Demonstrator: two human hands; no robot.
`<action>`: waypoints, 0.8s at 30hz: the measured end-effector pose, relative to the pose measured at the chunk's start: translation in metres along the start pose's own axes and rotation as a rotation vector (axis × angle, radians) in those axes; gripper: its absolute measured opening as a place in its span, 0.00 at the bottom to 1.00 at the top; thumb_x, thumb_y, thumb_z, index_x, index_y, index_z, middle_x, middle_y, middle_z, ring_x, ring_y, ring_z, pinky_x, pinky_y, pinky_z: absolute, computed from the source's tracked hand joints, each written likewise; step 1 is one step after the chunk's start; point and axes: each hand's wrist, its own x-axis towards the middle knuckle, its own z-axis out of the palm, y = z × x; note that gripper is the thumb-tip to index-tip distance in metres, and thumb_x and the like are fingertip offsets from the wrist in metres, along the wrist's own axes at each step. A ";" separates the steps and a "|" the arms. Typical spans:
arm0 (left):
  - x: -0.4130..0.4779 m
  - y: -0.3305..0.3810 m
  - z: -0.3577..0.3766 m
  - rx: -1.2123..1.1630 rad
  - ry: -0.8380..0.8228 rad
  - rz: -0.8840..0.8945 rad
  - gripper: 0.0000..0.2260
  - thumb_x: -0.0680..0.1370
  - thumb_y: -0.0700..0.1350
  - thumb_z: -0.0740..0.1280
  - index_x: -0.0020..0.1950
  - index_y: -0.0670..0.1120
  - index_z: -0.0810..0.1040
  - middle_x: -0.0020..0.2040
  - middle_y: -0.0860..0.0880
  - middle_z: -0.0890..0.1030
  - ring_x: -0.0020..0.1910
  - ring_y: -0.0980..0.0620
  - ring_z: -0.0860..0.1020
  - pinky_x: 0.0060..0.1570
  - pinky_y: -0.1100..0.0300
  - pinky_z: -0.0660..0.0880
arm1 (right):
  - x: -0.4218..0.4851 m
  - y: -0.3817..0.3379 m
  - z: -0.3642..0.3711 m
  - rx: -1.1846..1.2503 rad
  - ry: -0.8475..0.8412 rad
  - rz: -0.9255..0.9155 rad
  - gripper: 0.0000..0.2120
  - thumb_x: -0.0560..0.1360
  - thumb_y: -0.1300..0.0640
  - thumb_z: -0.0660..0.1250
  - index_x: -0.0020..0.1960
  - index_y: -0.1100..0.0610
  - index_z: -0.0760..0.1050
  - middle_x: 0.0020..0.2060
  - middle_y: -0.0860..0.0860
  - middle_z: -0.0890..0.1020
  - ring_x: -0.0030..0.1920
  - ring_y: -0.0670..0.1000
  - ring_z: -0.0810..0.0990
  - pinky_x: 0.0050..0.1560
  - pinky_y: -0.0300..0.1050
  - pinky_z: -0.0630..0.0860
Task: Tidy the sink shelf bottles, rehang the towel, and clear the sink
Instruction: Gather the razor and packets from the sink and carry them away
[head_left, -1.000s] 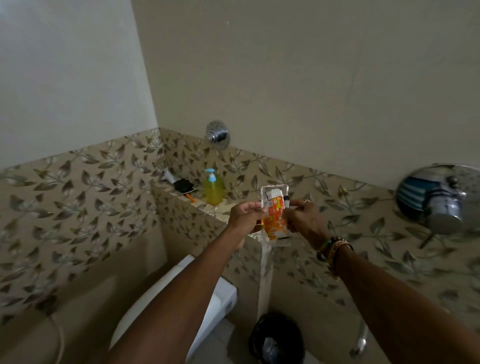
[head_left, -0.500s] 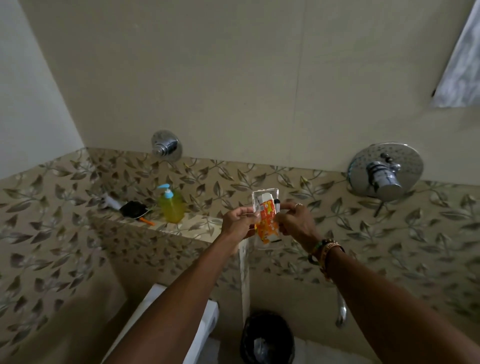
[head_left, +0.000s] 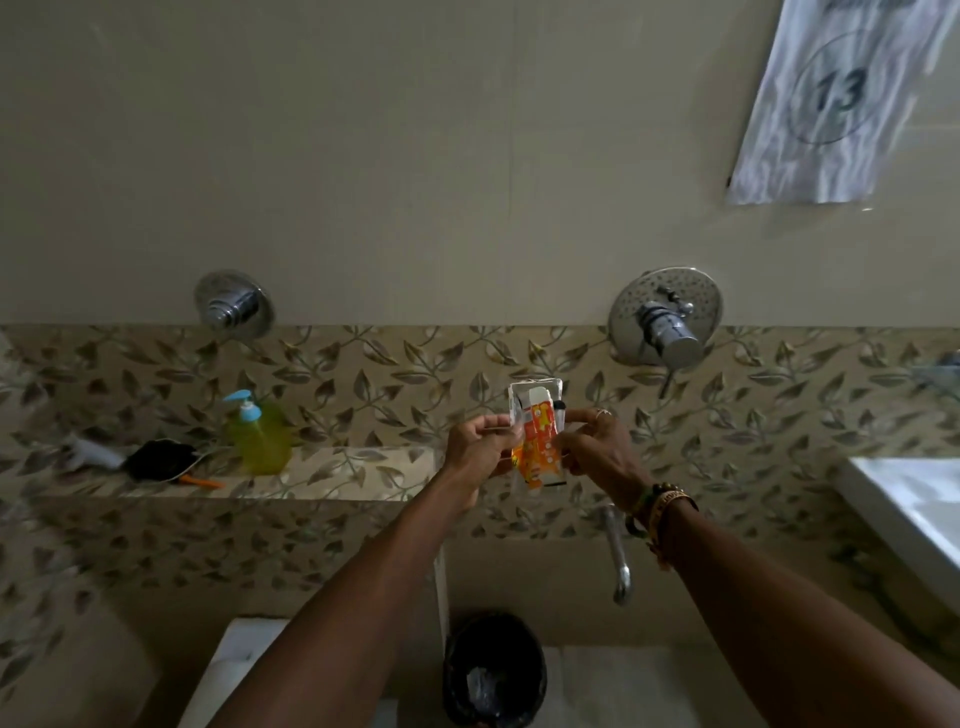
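Left grip (head_left: 480, 441) and right grip (head_left: 592, 447) are closed on pouch (head_left: 537, 436) edges, pouch held upright near shelf (head_left: 363, 473), presumably for placement.

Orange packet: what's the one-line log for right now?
phase: holding | left hand: grips orange packet | right hand: grips same packet | soap bottle: on shelf

The hanging white cloth (head_left: 836, 98) bears a circled number "13".
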 end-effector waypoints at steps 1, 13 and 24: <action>0.001 0.000 0.005 0.001 -0.008 -0.002 0.10 0.73 0.42 0.75 0.54 0.45 0.81 0.48 0.47 0.86 0.43 0.51 0.83 0.45 0.56 0.81 | 0.000 0.001 -0.004 -0.001 0.009 0.002 0.11 0.74 0.63 0.69 0.53 0.53 0.80 0.41 0.57 0.86 0.39 0.57 0.85 0.43 0.53 0.82; 0.005 -0.003 0.049 0.022 -0.023 -0.010 0.10 0.74 0.43 0.75 0.54 0.46 0.81 0.51 0.47 0.85 0.48 0.49 0.83 0.41 0.58 0.79 | 0.001 0.015 -0.046 0.000 0.066 0.009 0.11 0.74 0.61 0.71 0.52 0.47 0.80 0.37 0.54 0.86 0.34 0.54 0.82 0.41 0.54 0.82; 0.008 -0.021 0.046 0.015 0.006 -0.031 0.12 0.73 0.43 0.76 0.55 0.46 0.81 0.51 0.46 0.85 0.49 0.47 0.83 0.47 0.53 0.81 | 0.003 0.032 -0.044 0.030 -0.002 0.050 0.13 0.74 0.61 0.71 0.58 0.53 0.79 0.40 0.55 0.86 0.35 0.52 0.82 0.39 0.46 0.81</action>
